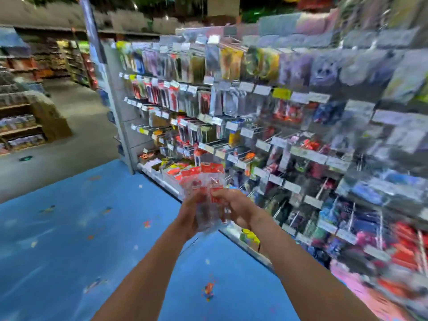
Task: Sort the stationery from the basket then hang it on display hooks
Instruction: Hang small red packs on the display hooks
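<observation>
Fingers (221,193) of the right hand (234,206) pinched on the upper middle of a fanned bunch of clear packets (208,181) with red tops. Fingers of the left hand (191,214) curled round the lower end from the other side. Both clamped on the same bunch, held upright in mid-air just in front of the lower rows of the display rack (289,126), not yet on any hook. Heavy motion blur, so contents inside the film unreadable: small red and dark shapes, no more.

Probably light, going by the thin film and small size. Probably slippery too, film sliding on film, so apt to fan out or drop from a loose hold. Soft in the body, likely stiffer at the card header (212,168). Best taken by that header, one packet at a time, thumb in front and forefinger behind; hang hole not visible here. Holding by the soft body looks poor for aiming at a prong.

Beyond the hands, wire hooks (323,189) with price tags (261,144), most loaded with packaged goods. Blue patterned floor (81,228) below. No basket in view.
</observation>
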`<action>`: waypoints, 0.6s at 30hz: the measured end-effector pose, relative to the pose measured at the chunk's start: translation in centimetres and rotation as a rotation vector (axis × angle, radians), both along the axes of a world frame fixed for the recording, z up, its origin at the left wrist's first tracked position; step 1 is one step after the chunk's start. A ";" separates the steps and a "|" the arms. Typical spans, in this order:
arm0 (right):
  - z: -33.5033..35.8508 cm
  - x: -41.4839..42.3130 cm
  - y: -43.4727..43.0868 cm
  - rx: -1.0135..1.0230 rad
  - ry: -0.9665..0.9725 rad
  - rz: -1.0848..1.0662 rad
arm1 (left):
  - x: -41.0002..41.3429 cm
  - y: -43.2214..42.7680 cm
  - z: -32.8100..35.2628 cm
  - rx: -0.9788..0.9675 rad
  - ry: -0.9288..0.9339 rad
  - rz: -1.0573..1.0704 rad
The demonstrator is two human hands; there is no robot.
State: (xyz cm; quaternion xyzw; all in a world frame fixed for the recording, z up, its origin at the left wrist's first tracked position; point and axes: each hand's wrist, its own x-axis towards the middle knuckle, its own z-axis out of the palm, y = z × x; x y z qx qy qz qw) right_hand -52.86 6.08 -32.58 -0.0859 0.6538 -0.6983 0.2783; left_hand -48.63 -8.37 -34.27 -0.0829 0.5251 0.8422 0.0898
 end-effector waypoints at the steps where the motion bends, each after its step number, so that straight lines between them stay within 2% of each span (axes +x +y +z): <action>1: 0.4 -1.3 1.2 0.002 0.004 -0.021 | -1.6 0.8 0.2 -0.014 0.018 -0.011; 9: 1.0 -10.1 5.2 -0.054 0.042 -0.113 | -12.4 3.3 1.8 -0.122 0.030 -0.073; 16: 1.2 -19.2 3.8 -0.012 0.090 -0.285 | -23.2 0.2 2.0 -0.173 0.076 -0.143; 18: 1.8 -21.6 3.0 -0.076 0.069 -0.352 | -26.6 -1.8 2.5 -0.151 0.087 -0.197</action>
